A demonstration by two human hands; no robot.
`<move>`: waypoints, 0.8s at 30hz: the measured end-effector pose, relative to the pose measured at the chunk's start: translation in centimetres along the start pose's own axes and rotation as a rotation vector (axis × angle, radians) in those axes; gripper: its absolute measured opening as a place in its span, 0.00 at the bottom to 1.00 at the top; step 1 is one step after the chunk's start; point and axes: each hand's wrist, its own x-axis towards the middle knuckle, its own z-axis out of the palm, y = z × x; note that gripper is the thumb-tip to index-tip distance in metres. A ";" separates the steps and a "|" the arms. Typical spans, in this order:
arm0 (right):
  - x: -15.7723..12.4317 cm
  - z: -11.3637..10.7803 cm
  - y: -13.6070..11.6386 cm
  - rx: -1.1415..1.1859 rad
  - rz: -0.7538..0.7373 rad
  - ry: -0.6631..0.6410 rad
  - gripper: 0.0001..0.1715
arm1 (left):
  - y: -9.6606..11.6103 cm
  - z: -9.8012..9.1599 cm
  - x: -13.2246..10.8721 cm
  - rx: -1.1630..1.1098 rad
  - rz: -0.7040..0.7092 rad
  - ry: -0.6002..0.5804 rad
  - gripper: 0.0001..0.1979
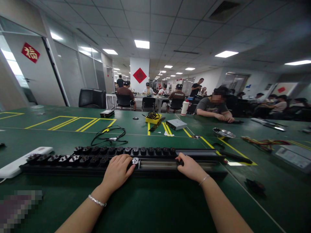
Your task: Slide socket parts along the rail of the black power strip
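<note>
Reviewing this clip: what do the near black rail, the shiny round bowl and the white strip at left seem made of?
Near black rail: coated metal or plastic; its dark, low-sheen wall leaves that open.
Round bowl: likely polished steel, given its silvery, mirror-like highlights.
White strip: probably smooth plastic, judging by its even white surface and rounded edges.

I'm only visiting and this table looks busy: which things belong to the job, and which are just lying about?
In use: left hand, at the small blocks on the front rail; right hand, holding a small black piece; back rail, also carrying blocks.

Seemingly lying about: yellow tray, grey box, metal bowl, white bottle.
</note>
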 end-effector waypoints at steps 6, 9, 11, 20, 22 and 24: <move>-0.1 -0.1 0.0 0.006 0.006 0.002 0.11 | 0.0 0.0 0.0 -0.005 0.004 0.010 0.14; -0.1 -0.1 0.0 0.017 0.017 -0.002 0.09 | 0.0 0.0 0.1 -0.009 0.000 -0.003 0.14; -0.2 -0.2 0.0 0.020 0.032 -0.005 0.10 | 0.0 0.0 0.1 -0.008 -0.003 -0.003 0.14; -0.2 -0.4 -0.3 0.026 0.018 -0.003 0.08 | 0.1 -0.2 0.1 -0.007 -0.009 -0.010 0.13; -0.2 -0.4 -0.3 0.022 0.011 -0.002 0.09 | 0.1 -0.2 0.1 -0.005 -0.011 -0.012 0.13; -0.2 -0.4 -0.3 0.018 0.010 -0.004 0.10 | 0.1 -0.2 0.1 -0.003 -0.010 -0.015 0.13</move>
